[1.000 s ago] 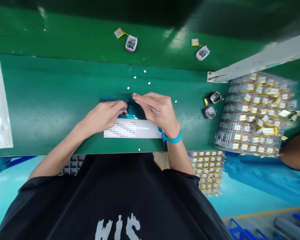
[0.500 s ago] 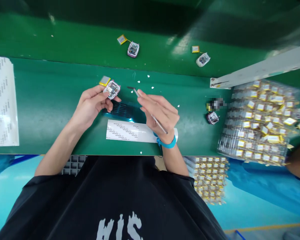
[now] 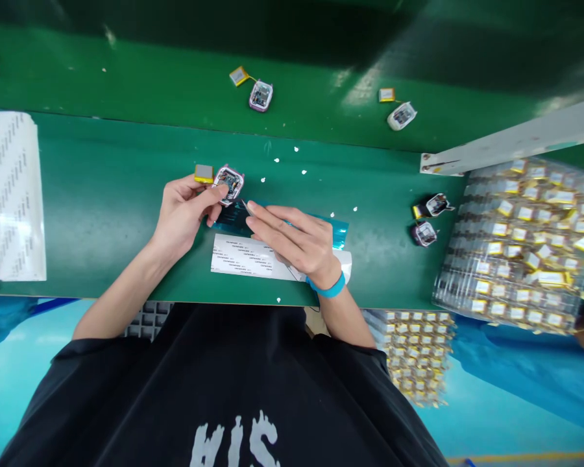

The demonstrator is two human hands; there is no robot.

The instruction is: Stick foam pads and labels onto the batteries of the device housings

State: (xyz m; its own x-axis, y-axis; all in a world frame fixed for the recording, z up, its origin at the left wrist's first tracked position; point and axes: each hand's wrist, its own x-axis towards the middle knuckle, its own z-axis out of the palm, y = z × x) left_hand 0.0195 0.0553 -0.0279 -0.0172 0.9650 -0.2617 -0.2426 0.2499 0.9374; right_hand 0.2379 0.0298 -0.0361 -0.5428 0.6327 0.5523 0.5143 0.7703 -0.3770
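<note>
My left hand (image 3: 187, 211) grips an opened smartwatch case (image 3: 230, 184), its circuit board facing up and my thumb on its lower left edge. A yellow-edged battery (image 3: 204, 173) sits beside the case, above my left fingers. My right hand (image 3: 296, 237) is closed around slim metal tweezers (image 3: 246, 206), whose tip points up-left just below the case. Most of the tweezers is hidden by my fingers. Beneath both hands lies a glossy blue film sheet (image 3: 340, 232) with dark pieces on it. Nearer to me is a white printed backing sheet (image 3: 241, 256), partly under my right wrist.
Two watch cases (image 3: 261, 96) with wired batteries lie along the back. More cases (image 3: 424, 233) rest at right, beside stacked clear trays (image 3: 511, 246) of batteries. A metal bracket (image 3: 442, 163) stands behind them. White printed sheets (image 3: 17, 194) lie at left. Small white bits dot the mat.
My right hand has moved left and down, lowering the tweezers toward the blue film. The watch case in my left hand has shifted slightly right. The view has moved a little.
</note>
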